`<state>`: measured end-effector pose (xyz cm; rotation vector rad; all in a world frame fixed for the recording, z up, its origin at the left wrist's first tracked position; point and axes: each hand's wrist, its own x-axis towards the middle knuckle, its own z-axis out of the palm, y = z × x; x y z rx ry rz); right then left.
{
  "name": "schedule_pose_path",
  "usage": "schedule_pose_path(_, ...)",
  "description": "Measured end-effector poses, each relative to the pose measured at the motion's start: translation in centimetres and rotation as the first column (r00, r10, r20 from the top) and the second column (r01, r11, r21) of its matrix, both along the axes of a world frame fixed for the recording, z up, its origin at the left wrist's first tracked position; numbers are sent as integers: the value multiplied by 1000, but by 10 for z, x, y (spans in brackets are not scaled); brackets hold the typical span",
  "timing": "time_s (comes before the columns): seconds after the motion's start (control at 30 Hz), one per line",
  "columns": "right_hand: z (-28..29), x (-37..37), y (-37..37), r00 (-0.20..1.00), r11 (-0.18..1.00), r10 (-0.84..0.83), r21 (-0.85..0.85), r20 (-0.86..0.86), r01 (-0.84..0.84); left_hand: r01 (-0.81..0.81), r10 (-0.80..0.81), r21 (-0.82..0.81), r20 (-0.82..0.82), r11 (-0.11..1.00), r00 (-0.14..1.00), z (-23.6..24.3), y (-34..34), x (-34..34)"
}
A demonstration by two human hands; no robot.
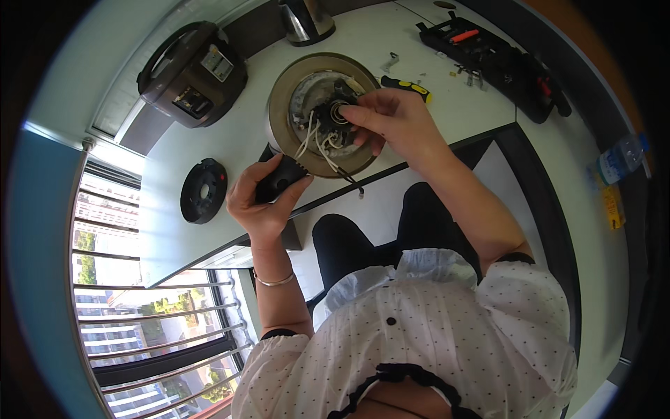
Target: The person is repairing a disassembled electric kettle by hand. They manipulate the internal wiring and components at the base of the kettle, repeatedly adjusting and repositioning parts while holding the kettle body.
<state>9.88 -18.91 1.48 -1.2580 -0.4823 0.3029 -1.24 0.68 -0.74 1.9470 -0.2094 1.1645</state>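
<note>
In front of me an upturned metal appliance body (279,91), round like a kettle, shows its exposed underside. White wires (306,143) run from a black round connector (339,112) with metal rings, amid the underside, toward a black curved piece that looks like a handle part (280,180). My left hand (262,199) is closed around that black piece. The thumb and fingers of my right hand (391,119) are closed at the connector; the far fingertips are partly hidden. A dark wire end (352,183) hangs over the near rim.
A black round cover (204,190) lies at the left. Beyond stand a pressure cooker (192,77) and a metal kettle (305,22). A yellow-black screwdriver (407,89), small metal bits (391,61) and an opened tool case (488,56) lie rightward. A bottle (621,162) is far right.
</note>
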Motion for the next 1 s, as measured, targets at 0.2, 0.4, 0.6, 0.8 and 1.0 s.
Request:
schedule_pose_path(0.2,4,0,3,1000,1000,-17,-18,21,17,-20,19,-56,-22,998,1000,0,1,-2)
schedule_pose_path(0.4,4,1,3,1000,1000,17,17,-18,-17,-14,13,-90,-15,996,1000,-2,0,-2)
schedule_pose_path(0.6,3,-1,1,1000,1000,-11,-24,-8,11,15,-15,-82,-2,997,1000,-3,0,-2)
schedule_pose_path(0.8,5,2,-1,999,999,8,-30,-34,-9,0,0,-37,3,999,1000,-3,0,-1)
schedule_pose_path(1.0,10,3,-6,998,998,18,-55,-62,-21,14,-15,33,29,999,999,-1,0,0)
